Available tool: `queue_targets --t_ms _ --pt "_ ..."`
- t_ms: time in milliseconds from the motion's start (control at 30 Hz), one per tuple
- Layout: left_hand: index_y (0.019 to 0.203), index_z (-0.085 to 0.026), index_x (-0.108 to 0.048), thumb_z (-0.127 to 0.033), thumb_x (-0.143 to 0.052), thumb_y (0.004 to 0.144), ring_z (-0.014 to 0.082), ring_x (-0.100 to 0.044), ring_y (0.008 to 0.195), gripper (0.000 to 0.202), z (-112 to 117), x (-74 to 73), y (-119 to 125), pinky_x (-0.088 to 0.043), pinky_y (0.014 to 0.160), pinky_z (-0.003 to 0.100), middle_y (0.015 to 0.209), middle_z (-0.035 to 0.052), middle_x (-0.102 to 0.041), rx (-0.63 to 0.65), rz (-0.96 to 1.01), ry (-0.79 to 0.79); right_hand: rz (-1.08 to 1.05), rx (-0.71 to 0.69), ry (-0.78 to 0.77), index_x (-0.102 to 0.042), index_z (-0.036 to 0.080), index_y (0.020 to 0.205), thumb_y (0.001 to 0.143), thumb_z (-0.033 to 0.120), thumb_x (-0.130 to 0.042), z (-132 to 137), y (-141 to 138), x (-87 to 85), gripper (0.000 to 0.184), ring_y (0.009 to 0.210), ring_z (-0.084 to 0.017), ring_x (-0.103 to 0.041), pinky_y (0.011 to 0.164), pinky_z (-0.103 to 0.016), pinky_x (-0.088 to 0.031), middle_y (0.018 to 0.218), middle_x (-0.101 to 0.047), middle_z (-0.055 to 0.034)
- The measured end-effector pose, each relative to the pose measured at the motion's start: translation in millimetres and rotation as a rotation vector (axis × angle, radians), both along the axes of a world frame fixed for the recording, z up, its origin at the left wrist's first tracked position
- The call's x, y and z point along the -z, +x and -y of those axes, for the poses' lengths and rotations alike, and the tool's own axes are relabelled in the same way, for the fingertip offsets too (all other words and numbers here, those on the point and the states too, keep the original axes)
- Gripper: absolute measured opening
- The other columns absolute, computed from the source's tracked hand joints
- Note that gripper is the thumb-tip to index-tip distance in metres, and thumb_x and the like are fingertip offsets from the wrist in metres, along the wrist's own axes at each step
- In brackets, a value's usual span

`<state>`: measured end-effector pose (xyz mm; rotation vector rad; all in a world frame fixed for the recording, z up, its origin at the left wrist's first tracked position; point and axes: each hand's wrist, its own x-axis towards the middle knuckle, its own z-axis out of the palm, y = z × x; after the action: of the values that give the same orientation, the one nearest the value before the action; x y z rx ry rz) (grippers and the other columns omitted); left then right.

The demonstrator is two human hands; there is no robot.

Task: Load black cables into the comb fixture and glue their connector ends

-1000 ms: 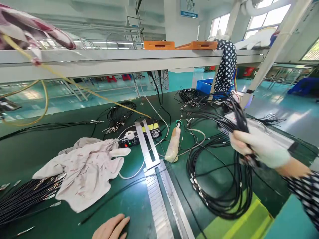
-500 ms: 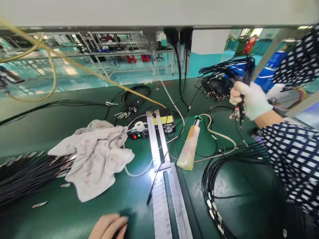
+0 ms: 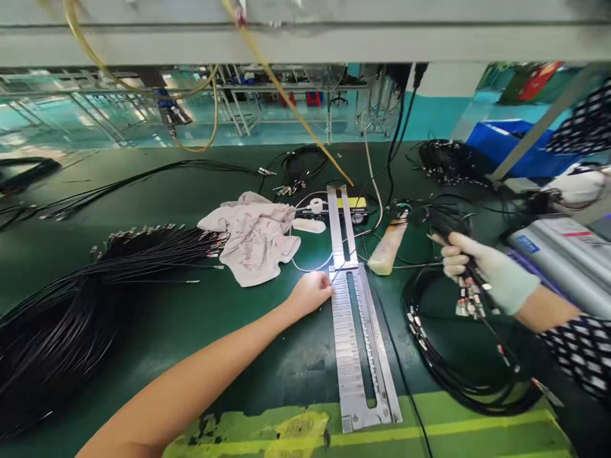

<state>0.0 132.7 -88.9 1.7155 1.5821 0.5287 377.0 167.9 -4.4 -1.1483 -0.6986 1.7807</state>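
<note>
My right hand (image 3: 482,270), in a white glove, is closed round a bundle of thin black cables (image 3: 442,219) whose metal-tipped ends hang below the fist. A coil of the same black cables (image 3: 458,375) lies on the green table under it. My bare left hand (image 3: 310,294) reaches forward and pinches the end of a single thin black cable at the left edge of the long metal jig (image 3: 356,331). Its fingers are curled.
A large heap of black cables (image 3: 81,299) lies at the left. A stained white cloth (image 3: 255,235), a small black control box (image 3: 353,210) and a pale tool handle (image 3: 389,245) sit behind the jig. A grey machine (image 3: 563,254) is at the right; a shelf beam (image 3: 305,38) hangs overhead.
My left hand has stretched forward from the table's near edge to the jig. My right hand has come down with the cable bundle. The view has tipped down and shifted left.
</note>
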Motion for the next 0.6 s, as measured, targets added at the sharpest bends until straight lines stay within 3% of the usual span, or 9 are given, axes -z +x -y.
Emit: queue_targets --t_ms 100,200,300,400,500,600 --pt "0.075 -0.019 -0.056 -0.038 -0.057 0.088 0.0115 -0.051 0.042 0.023 2 -25.5 20 -0.037 0.05 0.026 0.059 -0.0036 -0.058 0.047 0.093 -0.033 -0.08 -0.074 -0.111 -0.066 0.019 0.104 0.092 0.027 -0.076 5 -12 8.5 0.017 0.051 -0.007 -0.047 0.038 -0.013 -0.04 0.074 -0.055 0.0009" --pt "0.086 -0.02 -0.055 -0.042 -0.052 0.092 0.0105 -0.054 0.047 0.023 9 -44.0 67 -0.037 0.051 0.024 0.066 -0.0048 -0.06 0.135 0.196 0.002 -0.049 -0.101 -0.101 -0.064 0.019 0.109 0.094 0.027 -0.071 12 -33 19.7 0.018 0.057 -0.012 -0.057 0.037 -0.017 -0.041 0.084 -0.065 -0.0045" --pt "0.084 -0.02 -0.055 -0.037 -0.058 0.09 0.011 -0.055 0.057 0.018 16 -54.8 122 -0.035 0.055 0.023 0.063 -0.005 -0.056 0.213 0.249 0.071 -0.031 -0.14 -0.058 -0.065 0.017 0.099 0.094 0.03 -0.067 21 -59 32.3 0.014 0.065 -0.017 -0.065 0.055 -0.026 -0.056 0.084 -0.069 -0.0073" --pt "0.084 -0.02 -0.056 -0.038 -0.06 0.091 0.012 -0.051 0.06 0.019 20 -65.7 149 -0.031 0.056 0.025 0.062 -0.0046 -0.053 0.264 0.251 0.139 -0.005 -0.146 -0.011 -0.063 0.016 0.086 0.089 0.035 -0.073 18 -65 35.7 0.022 0.061 -0.016 -0.061 0.058 -0.028 -0.056 0.073 -0.064 -0.0051" --pt "0.1 -0.022 -0.061 -0.048 -0.052 0.098 0.0138 -0.052 0.061 0.028 23 -68.7 127 -0.034 0.059 0.027 0.064 -0.0042 -0.055 0.329 0.178 0.222 0.005 -0.076 0.113 -0.06 0.016 0.084 0.078 0.03 -0.085 4 -39 19.5 0.029 0.052 -0.006 -0.046 0.05 -0.018 -0.045 0.071 -0.058 0.0016" --pt "0.108 -0.024 -0.063 -0.052 -0.044 0.101 0.0171 -0.061 0.071 0.035 22 -47.2 63 -0.045 0.066 0.029 0.077 -0.0003 -0.063 0.258 -0.039 0.323 0.039 -0.017 0.252 -0.06 0.016 0.082 0.074 0.033 -0.09 -13 2 -6.3 0.036 0.051 -0.003 -0.035 0.045 -0.016 -0.035 0.07 -0.054 0.0034"
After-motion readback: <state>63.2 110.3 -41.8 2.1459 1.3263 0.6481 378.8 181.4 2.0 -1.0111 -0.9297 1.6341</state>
